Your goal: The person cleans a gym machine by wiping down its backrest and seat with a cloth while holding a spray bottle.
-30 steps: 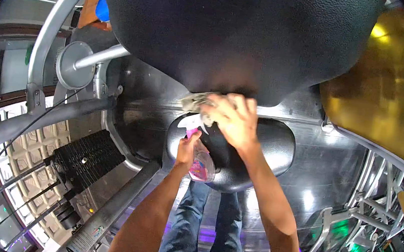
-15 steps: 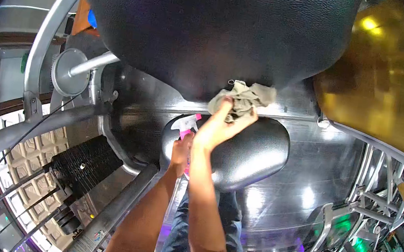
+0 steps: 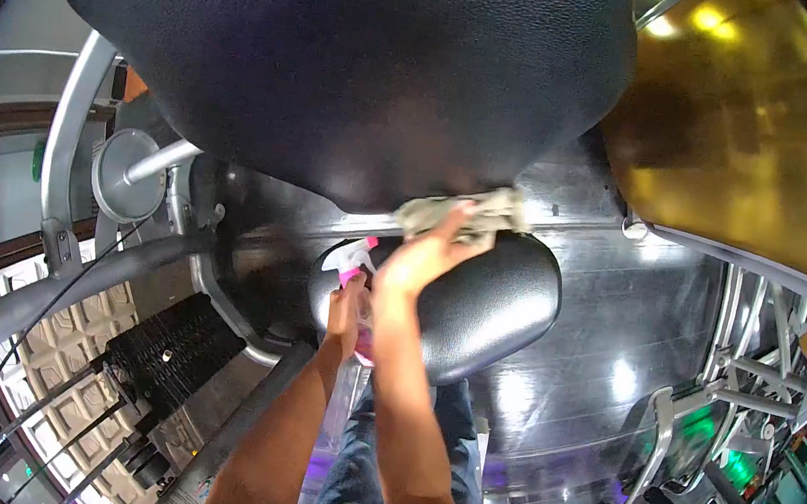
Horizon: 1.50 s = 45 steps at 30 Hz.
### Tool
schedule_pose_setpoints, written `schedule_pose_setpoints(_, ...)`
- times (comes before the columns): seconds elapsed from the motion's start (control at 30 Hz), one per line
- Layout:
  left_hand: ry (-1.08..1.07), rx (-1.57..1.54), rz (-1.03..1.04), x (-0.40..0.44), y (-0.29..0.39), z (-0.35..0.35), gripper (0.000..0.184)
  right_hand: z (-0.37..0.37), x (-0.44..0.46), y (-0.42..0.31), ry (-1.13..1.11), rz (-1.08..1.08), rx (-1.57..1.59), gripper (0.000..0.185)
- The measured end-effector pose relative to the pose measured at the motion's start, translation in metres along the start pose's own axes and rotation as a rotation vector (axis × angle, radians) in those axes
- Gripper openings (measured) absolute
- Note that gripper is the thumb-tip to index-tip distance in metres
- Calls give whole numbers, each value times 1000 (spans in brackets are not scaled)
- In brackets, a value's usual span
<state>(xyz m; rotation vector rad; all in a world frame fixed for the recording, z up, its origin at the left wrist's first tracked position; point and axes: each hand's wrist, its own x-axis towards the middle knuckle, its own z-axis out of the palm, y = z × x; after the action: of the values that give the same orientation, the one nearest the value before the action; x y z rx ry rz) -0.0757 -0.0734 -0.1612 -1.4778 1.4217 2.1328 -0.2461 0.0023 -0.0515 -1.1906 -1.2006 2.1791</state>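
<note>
My right hand (image 3: 431, 260) grips a crumpled beige cloth (image 3: 501, 214), blurred by motion, at the lower edge of a large black padded backrest (image 3: 366, 66). Below the cloth is a black padded seat (image 3: 498, 304). Close by on the left, my left hand (image 3: 345, 315) is wrapped round a spray bottle (image 3: 365, 323) with a white and pink trigger head and pink liquid inside. The bottle is upright in front of the seat's left part, and my right forearm partly covers the view beside it.
Grey machine tubing (image 3: 110, 266) and a black weight stack (image 3: 175, 345) stand on the left. A yellow reflective panel (image 3: 739, 142) rises at the right. More gym equipment (image 3: 689, 468) is at the lower right, on a shiny dark floor (image 3: 606, 327).
The cloth has moved slightly down and left with my right hand and looks flatter. The backrest and seat have shifted left in view. My left hand still holds the spray bottle.
</note>
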Motion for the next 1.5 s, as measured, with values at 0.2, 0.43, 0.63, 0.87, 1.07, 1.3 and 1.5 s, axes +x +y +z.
schedule_pose_setpoints(0.2,11,181,-49,-33,44,27,57,-1,58,-36,-14,-180,-113,56)
schedule_pose_setpoints(0.43,2,-83,-11,-30,33,28,49,8,-19,-11,-35,-45,-205,48)
schedule_pose_setpoints(0.63,-55,224,58,-40,46,28,54,-4,41,-14,-15,-337,-394,41)
schedule_pose_setpoints(0.87,-184,196,30,-54,45,48,63,-13,123,-74,-421,-115,-422,35)
schedule_pose_setpoints(1.07,-200,236,-26,-64,32,100,55,-18,138,-74,-602,-292,-436,33)
schedule_pose_setpoints(1.3,-133,172,-101,-50,35,99,59,-47,169,-37,-549,-208,-689,32)
schedule_pose_setpoints(1.5,-114,162,-156,-45,36,100,56,-40,191,-43,-543,7,-852,31)
